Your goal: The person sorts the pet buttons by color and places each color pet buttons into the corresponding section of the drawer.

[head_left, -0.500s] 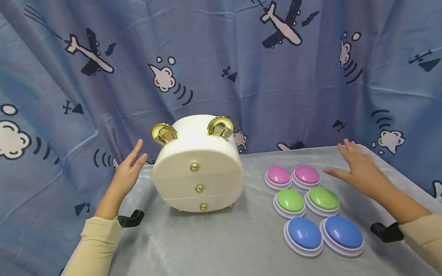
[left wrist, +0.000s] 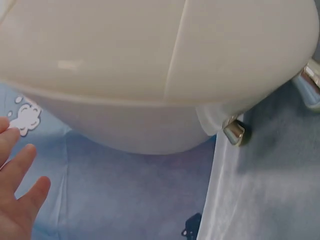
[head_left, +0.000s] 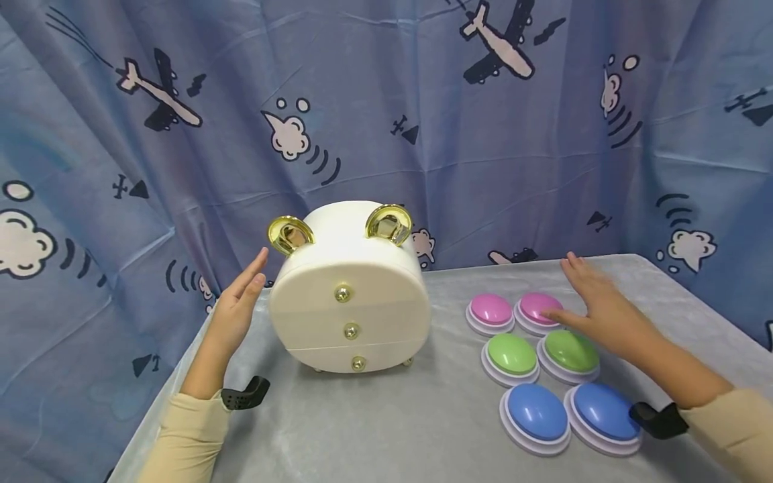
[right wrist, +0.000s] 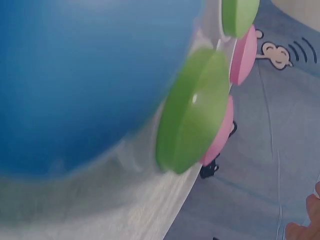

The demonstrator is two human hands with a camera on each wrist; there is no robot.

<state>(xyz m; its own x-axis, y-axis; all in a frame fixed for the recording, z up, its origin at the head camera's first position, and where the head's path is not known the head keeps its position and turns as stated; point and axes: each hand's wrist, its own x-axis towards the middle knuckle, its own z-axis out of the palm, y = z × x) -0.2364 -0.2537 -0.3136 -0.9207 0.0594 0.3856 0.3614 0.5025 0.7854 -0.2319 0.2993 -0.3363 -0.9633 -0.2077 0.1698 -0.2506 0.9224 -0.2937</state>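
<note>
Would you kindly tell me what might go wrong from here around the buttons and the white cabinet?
The right hand overlaps a pink button in the head view and might press it by accident. The black band at that wrist overlaps a blue button there, so it might nudge it. The left hand could bump the nearby white cabinet.

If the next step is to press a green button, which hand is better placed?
Probably the right hand, extended close to the green buttons; the left hand is farther off, beside the white drawer box.
</note>
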